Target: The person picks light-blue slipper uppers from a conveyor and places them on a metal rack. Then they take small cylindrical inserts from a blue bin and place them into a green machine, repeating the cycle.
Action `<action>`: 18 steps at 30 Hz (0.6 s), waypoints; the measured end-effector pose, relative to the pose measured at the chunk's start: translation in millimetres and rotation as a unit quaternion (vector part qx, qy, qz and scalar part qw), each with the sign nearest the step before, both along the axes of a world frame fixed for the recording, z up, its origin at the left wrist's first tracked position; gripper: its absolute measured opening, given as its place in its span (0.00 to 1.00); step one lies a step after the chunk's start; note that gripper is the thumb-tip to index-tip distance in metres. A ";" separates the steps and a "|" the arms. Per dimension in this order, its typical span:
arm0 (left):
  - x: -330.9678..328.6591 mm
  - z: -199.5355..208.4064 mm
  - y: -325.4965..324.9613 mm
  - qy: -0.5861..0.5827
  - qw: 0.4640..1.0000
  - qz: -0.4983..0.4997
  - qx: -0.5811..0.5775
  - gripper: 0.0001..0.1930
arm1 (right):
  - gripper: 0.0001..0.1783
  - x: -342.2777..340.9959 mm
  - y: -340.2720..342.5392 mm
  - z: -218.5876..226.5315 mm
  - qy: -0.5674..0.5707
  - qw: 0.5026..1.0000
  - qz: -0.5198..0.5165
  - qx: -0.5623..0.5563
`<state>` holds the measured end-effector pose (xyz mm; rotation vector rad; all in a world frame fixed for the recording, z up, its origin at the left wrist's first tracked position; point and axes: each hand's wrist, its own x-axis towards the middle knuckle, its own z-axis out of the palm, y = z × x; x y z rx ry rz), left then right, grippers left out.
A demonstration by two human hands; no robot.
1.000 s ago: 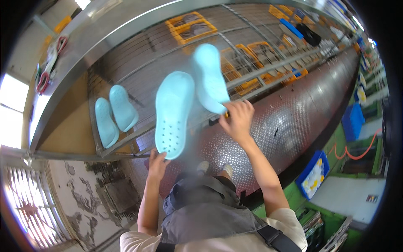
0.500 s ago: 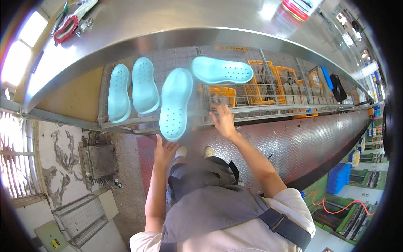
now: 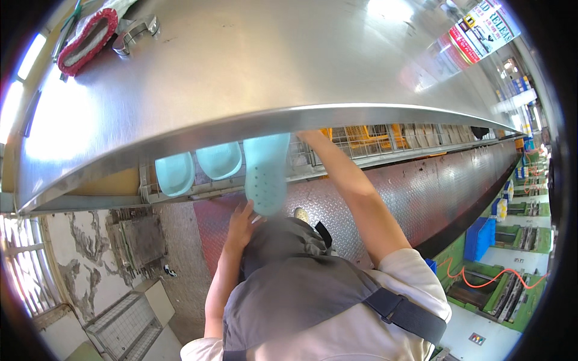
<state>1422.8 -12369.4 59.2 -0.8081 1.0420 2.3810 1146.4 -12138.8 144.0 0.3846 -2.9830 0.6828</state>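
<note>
A pale turquoise shoe insole (image 3: 267,174), dotted with small holes, juts toward me from under the steel tabletop's edge. At its near end is my left hand (image 3: 242,224), its fingers outstretched and the tips against the insole's lower left edge. My right hand (image 3: 308,136) reaches in beneath the tabletop; only its wrist end shows, and its fingers are hidden. Two more turquoise insoles lie side by side on the wire rack, the left one (image 3: 175,174) and the one next to it (image 3: 219,160). The tabletop covers their far ends.
The steel tabletop (image 3: 259,66) overhangs the wire rack (image 3: 385,157). On it are a red-rimmed white cloth item (image 3: 90,39), a shiny metal fitting (image 3: 136,35) and a labelled container (image 3: 481,33). Orange crates (image 3: 367,137) stand below. Ridged metal plate (image 3: 385,192) covers the floor.
The view has tipped so the tabletop covers more of the rack. My right hand has gone under its edge, and the sideways insole is out of sight. My left hand has come against the nearest insole.
</note>
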 end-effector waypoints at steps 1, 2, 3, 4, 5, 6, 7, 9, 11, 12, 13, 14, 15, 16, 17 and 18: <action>-5.7 -6.6 21.5 -0.009 1.000 -0.003 -0.012 0.29 | 0.19 -3.2 3.5 -1.4 -0.003 1.000 -0.004 0.011; -1.7 -7.5 -13.9 0.002 1.000 -0.024 0.010 0.28 | 0.19 -6.0 9.5 -2.7 0.000 1.000 -0.011 0.014; -6.9 -12.9 12.3 -0.016 0.999 -0.013 -0.026 0.28 | 0.19 -7.3 18.6 -4.3 0.003 1.000 -0.017 0.017; -2.8 -12.3 -20.4 -0.013 0.999 -0.022 -0.028 0.27 | 0.19 -9.7 31.2 -5.9 0.005 0.999 -0.029 0.021; -6.6 -15.8 1.4 -0.040 0.999 -0.016 -0.031 0.27 | 0.19 -10.2 45.8 -6.0 0.009 0.999 -0.041 0.023; -4.0 -14.8 -17.4 -0.018 0.999 -0.031 -0.026 0.25 | 0.19 -11.0 61.1 -5.9 0.011 0.998 -0.056 0.026; -5.5 -15.6 -8.0 -0.026 0.999 -0.030 -0.022 0.24 | 0.19 -13.0 81.9 -2.6 0.012 0.997 -0.075 0.034; -5.6 -12.2 -12.7 -0.036 0.999 -0.034 -0.014 0.23 | 0.19 -13.6 119.1 2.7 0.006 0.992 -0.116 0.051; -6.7 -6.8 -13.9 -0.006 0.998 -0.050 0.031 0.24 | 0.19 -9.5 146.8 6.1 0.001 0.987 -0.145 0.063; -11.1 -5.3 12.0 -0.038 0.999 -0.038 0.011 0.24 | 0.19 -6.5 154.8 6.3 0.003 0.986 -0.154 0.065; -9.0 -0.3 -11.9 -0.038 0.998 -0.036 0.019 0.25 | 0.20 -2.3 157.5 3.8 0.010 0.986 -0.153 0.060; -13.5 1.4 13.6 -0.063 0.998 -0.011 0.000 0.26 | 0.20 3.2 154.8 -0.8 0.022 0.989 -0.142 0.044; -11.8 6.3 -10.3 -0.039 0.998 -0.034 0.042 0.26 | 0.20 8.0 147.1 -6.5 0.034 0.992 -0.123 0.021; -15.5 8.5 6.3 -0.041 0.997 -0.036 0.056 0.27 | 0.20 13.9 136.4 -13.5 0.043 0.995 -0.094 -0.008; -15.4 12.3 -9.0 -0.042 0.996 -0.039 0.069 0.27 | 0.20 18.9 120.0 -22.8 0.052 0.996 -0.066 -0.035; -17.4 14.8 -6.5 -0.041 0.997 -0.047 0.051 0.28 | 0.20 23.0 100.3 -32.6 0.060 0.996 -0.041 -0.054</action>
